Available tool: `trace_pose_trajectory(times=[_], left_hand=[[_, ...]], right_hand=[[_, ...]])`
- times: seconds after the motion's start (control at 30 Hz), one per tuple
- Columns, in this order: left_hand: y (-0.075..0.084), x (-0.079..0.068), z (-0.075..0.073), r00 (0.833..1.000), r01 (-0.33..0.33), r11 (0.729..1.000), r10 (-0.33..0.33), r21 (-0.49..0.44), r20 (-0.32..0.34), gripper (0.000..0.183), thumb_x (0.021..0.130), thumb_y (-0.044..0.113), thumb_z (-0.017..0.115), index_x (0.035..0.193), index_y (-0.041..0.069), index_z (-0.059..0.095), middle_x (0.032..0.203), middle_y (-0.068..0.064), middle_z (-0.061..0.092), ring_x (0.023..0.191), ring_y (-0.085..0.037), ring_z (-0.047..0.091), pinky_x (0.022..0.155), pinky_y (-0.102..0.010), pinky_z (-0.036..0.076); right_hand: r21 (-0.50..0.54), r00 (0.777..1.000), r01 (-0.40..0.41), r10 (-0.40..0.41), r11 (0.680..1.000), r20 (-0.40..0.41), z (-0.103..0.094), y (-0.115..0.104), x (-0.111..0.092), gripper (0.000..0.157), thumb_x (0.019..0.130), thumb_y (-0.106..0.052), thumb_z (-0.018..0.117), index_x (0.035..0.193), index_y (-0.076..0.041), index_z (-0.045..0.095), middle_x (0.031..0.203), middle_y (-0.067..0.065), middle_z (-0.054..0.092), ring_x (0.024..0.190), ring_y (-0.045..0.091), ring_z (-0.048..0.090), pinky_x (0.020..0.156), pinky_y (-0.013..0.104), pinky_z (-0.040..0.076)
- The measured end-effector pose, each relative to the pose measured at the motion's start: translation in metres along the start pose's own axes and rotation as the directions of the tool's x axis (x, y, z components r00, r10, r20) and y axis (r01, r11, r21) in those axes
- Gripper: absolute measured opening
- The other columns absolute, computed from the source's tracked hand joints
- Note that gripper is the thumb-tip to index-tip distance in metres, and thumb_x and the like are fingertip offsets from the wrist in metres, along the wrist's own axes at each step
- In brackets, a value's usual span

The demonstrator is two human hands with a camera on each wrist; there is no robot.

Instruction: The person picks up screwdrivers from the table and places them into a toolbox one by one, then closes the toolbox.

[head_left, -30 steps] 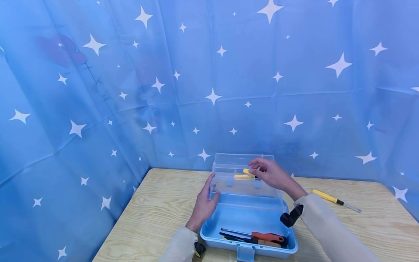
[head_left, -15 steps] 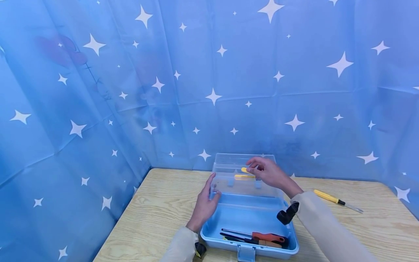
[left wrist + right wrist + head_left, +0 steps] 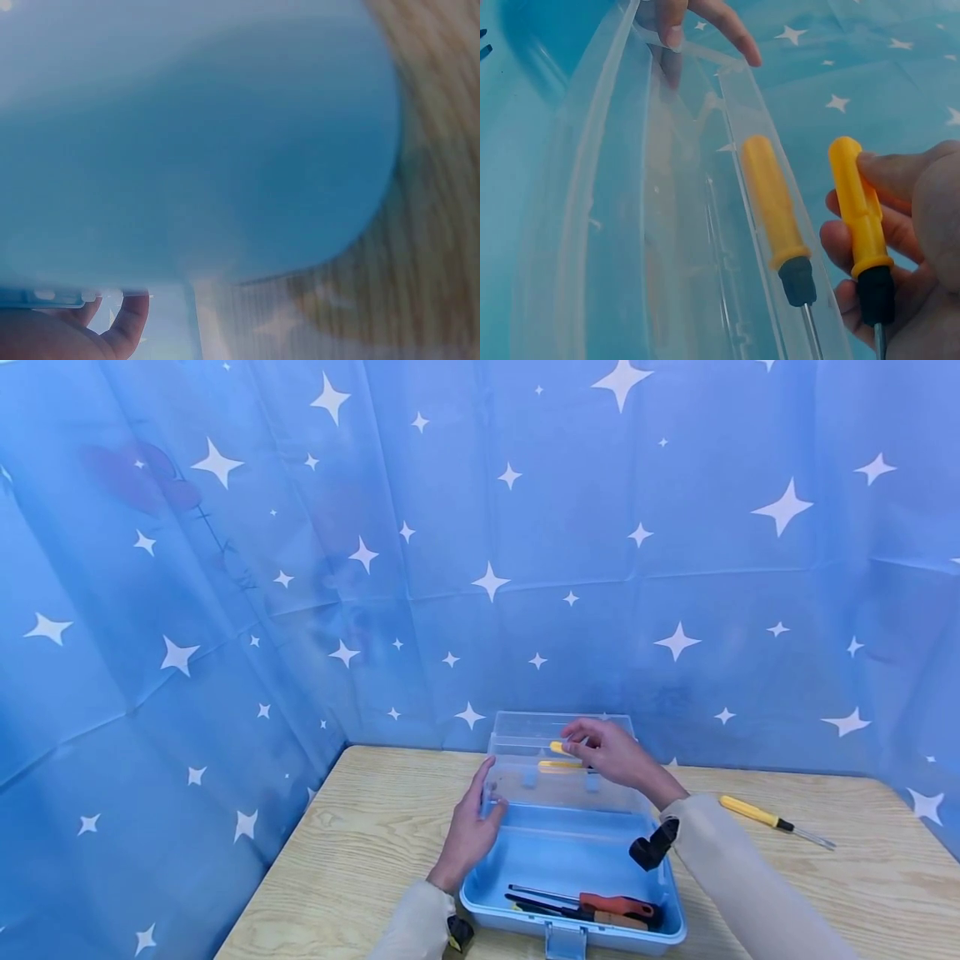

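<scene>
A light blue toolbox (image 3: 555, 852) stands with its clear lid (image 3: 517, 781) raised. My left hand (image 3: 471, 827) holds the lid's left edge, thumb on the near side; its curved fingers (image 3: 131, 326) show at the bottom of the left wrist view. My right hand (image 3: 611, 752) is up beside the lid, pinching a yellow-handled screwdriver (image 3: 859, 202) with a black collar. A second yellow-handled screwdriver (image 3: 769, 202) appears through the clear plastic, lying in the lid's compartment. Inside the box lie a red-handled screwdriver (image 3: 615, 905) and other dark-shafted tools (image 3: 543, 907), partly overlapping.
Another yellow-handled screwdriver (image 3: 750, 811) lies on the wooden table (image 3: 352, 835) right of the box. A latch (image 3: 565, 941) sits on the box's front. A blue curtain with white stars (image 3: 420, 568) hangs behind and at the left.
My right hand has shifted slightly left along the lid with the screwdriver it pinches. The left hand, box and the tools inside keep their places.
</scene>
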State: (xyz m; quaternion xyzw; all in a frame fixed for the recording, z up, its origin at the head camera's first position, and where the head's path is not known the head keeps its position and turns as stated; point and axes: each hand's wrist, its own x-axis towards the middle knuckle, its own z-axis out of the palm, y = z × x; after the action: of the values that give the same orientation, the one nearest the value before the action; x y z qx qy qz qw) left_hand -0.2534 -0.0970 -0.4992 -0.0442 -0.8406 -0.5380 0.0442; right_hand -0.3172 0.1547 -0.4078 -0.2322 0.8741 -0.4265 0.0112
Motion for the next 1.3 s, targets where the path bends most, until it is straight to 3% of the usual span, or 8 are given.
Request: trace_pose_trajectory(times=[0.53,0.87,1.3], left_hand=[[-0.001,0.001,0.001,1.0,0.013,1.0,-0.013,0.002,0.004,0.063,0.102,0.027,0.053,0.154,0.047,0.024,0.159,0.006,0.034,0.145,-0.028,0.036,0.114,-0.06,0.032],[-0.002,0.002,0.002,1.0,0.012,1.0,-0.012,-0.009,0.006,0.062,0.102,0.03,0.053,0.154,0.048,0.023,0.16,0.002,0.034,0.145,-0.03,0.036,0.113,-0.061,0.032],[-0.002,0.002,0.001,1.0,0.01,1.0,-0.01,-0.001,0.009,0.063,0.102,0.03,0.053,0.153,0.05,0.023,0.16,0.004,0.034,0.145,-0.028,0.036,0.113,-0.06,0.033]], right_hand=[[-0.035,0.998,-0.063,0.063,0.997,-0.001,0.006,0.001,0.011,0.016,0.098,-0.019,0.063,0.113,-0.013,0.067,0.107,0.008,0.068,0.089,0.029,0.062,0.071,0.03,0.057],[-0.081,0.997,-0.078,0.079,0.994,0.008,0.011,-0.001,0.019,0.016,0.097,-0.021,0.065,0.111,-0.015,0.068,0.106,0.005,0.068,0.088,0.02,0.06,0.074,0.031,0.057],[-0.087,0.997,-0.078,0.079,0.993,0.012,0.016,0.001,0.02,0.015,0.097,-0.018,0.064,0.111,-0.014,0.067,0.105,0.005,0.068,0.087,0.019,0.061,0.073,0.032,0.057]])
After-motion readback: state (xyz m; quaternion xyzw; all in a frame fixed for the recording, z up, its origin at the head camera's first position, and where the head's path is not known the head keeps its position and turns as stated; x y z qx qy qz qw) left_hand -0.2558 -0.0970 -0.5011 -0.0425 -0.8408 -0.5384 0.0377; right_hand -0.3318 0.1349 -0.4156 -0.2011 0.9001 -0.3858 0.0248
